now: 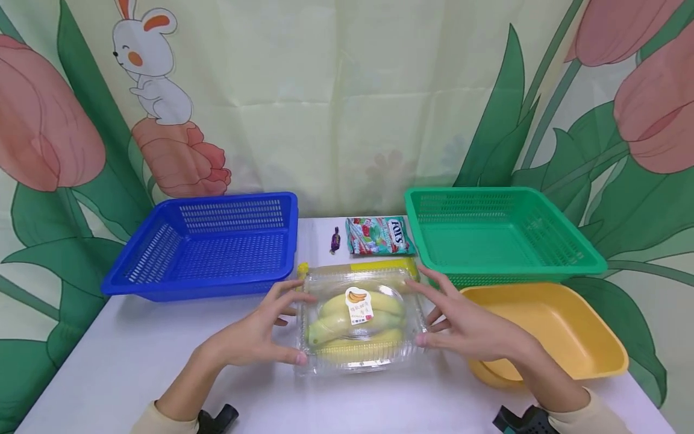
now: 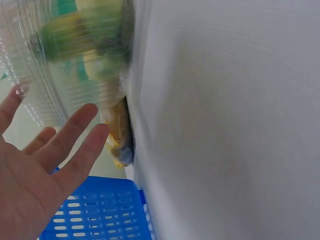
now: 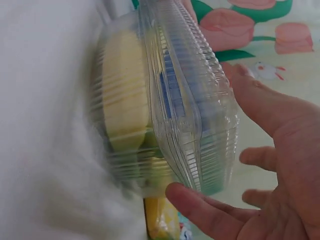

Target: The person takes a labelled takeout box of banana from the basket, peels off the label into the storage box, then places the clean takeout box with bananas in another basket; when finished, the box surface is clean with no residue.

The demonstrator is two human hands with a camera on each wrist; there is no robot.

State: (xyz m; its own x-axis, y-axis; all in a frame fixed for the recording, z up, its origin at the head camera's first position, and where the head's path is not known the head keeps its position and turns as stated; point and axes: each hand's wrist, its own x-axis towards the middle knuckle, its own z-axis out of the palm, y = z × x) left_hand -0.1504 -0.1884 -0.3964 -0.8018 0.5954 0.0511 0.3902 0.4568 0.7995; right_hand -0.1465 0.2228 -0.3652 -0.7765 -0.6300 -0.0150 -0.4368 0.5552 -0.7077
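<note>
A clear plastic clamshell box (image 1: 358,364) sits in the middle of the white table, closed over several bananas (image 1: 331,328). On its lid is a white sticker (image 1: 359,305) with a banana picture. My left hand (image 1: 265,328) stands at the box's left side, fingers spread, thumb near the front corner. At the right side is my right hand (image 1: 461,319), its thumb and index fingertips at the box's edge and the other fingers apart. In the right wrist view the box (image 3: 192,125) shows its ribbed side between thumb and index finger. Neither hand curls round it.
Behind the box lies a long yellow package (image 1: 385,265), partly hidden. Farther back are a small purple wrapped candy (image 1: 335,240) and a FOX'S candy bag (image 1: 376,235). A blue basket (image 1: 200,286) stands left, a green basket (image 1: 509,269) back right, and a yellow basin (image 1: 569,325) front right.
</note>
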